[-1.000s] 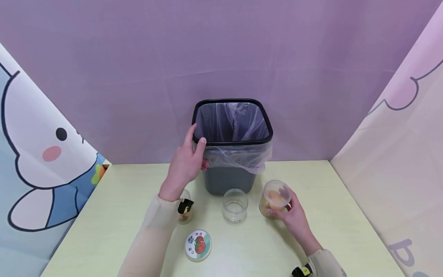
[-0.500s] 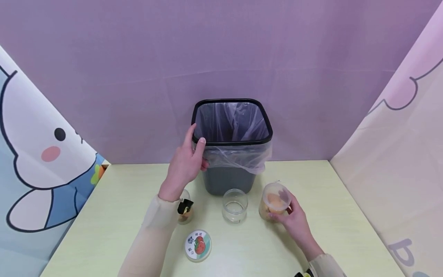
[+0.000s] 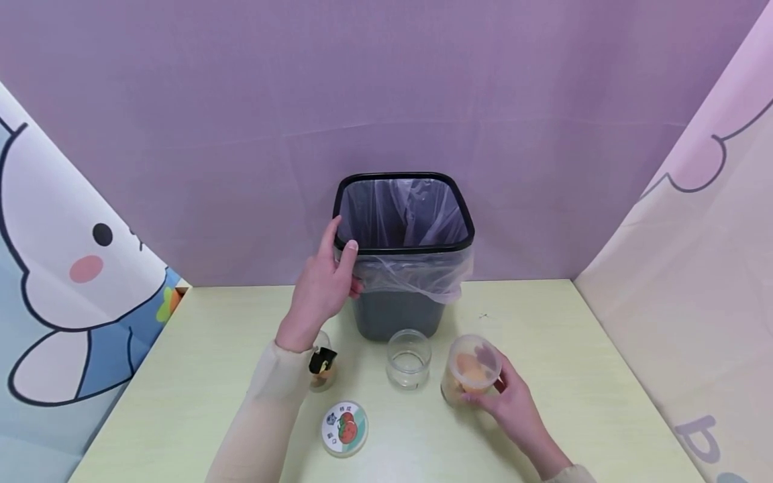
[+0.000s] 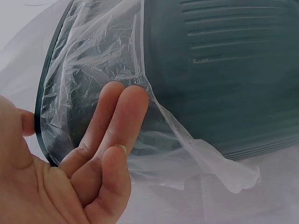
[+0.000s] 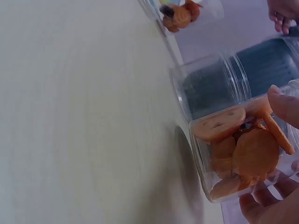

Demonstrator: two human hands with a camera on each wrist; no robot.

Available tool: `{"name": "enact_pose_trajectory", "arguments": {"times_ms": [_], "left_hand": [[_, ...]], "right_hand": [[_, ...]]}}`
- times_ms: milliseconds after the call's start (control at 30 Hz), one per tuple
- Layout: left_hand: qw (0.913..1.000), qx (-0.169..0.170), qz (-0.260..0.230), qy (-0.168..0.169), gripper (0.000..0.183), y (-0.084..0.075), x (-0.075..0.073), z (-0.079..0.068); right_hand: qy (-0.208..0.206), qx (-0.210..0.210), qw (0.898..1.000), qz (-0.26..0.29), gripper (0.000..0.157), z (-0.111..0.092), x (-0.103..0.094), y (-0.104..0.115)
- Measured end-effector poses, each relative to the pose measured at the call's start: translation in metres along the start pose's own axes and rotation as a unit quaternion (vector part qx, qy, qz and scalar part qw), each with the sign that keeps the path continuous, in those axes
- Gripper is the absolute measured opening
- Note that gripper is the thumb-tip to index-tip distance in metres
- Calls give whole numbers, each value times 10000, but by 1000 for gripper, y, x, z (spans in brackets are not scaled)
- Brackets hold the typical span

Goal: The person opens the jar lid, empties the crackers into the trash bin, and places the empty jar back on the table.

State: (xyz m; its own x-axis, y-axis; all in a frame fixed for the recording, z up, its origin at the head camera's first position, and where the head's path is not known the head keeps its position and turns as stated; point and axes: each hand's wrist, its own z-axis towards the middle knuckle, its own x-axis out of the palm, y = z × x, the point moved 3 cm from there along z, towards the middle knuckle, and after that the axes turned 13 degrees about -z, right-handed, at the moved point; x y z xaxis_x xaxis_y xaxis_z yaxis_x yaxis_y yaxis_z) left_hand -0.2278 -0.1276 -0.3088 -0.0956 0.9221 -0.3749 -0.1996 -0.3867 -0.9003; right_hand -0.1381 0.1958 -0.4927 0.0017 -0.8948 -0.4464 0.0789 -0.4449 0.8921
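At the front left corner of a grey trash bin [image 3: 398,315], my left hand [image 3: 320,292] grips the black rim. Its other fingers [image 4: 128,112] lie against the clear bag [image 4: 88,60] folded over the outside. My right hand [image 3: 513,406] holds a clear plastic jar [image 3: 454,386] from its right side. Round orange-brown, biscuit-like pieces [image 5: 257,151] fill the lower part of this jar, one with small holes. A clear jar [image 3: 408,365] with nothing visible inside stands between the bin and me. The round lid [image 3: 345,429], printed with a red fruit, lies nearer.
Another jar [image 3: 320,382] with brownish pieces stands behind my left wrist, partly hidden by it. All stand on a pale yellow table [image 3: 604,402]. A purple cloth [image 3: 241,134] hangs behind the bin, and printed cloths close off both sides.
My right hand has drawn the jar of orange-brown pieces toward me and slightly left. My left hand has stayed at the bin's rim.
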Motion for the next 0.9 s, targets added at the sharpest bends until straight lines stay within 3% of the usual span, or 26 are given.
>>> {"name": "enact_pose_trajectory", "arguments": {"times_ms": [400,900], "left_hand": [[10000,16,40,21,66,0,0,1],[10000,-6,38,13,62,1,0,2]], "right_hand": [[399,-375,9984,164,95,-23,23,11],[964,-897,9911,185,93,-31,59,27]]}}
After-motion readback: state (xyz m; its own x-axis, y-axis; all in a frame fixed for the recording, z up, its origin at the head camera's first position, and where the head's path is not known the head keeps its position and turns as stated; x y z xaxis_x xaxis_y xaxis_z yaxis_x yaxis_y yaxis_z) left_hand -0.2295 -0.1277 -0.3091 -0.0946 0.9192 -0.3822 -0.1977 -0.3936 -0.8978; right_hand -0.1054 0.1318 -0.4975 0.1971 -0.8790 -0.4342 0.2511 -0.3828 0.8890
